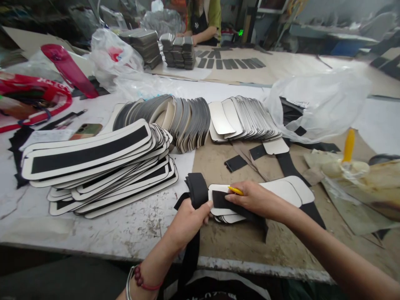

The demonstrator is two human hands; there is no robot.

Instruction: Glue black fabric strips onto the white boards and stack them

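Note:
My left hand (189, 221) is closed around a bundle of black strips (197, 191) at the left end of a small pile of white curved panels (281, 189). My right hand (250, 199) holds a yellow tool (236, 190) between thumb and fingers. Its fingertips press on a black strip (219, 199) lying over the top white panel. The strip's loose end hangs past the panel's near edge. To the left rises a tall stack of white panels with black strips on them (90, 152).
Behind are rows of grey curved pieces (190, 121) and white panels (246, 118). A plastic bag (321, 104) and a yellow-handled brush (348, 146) are at the right, a phone (86, 131) at the left. A person (204, 25) works across the table.

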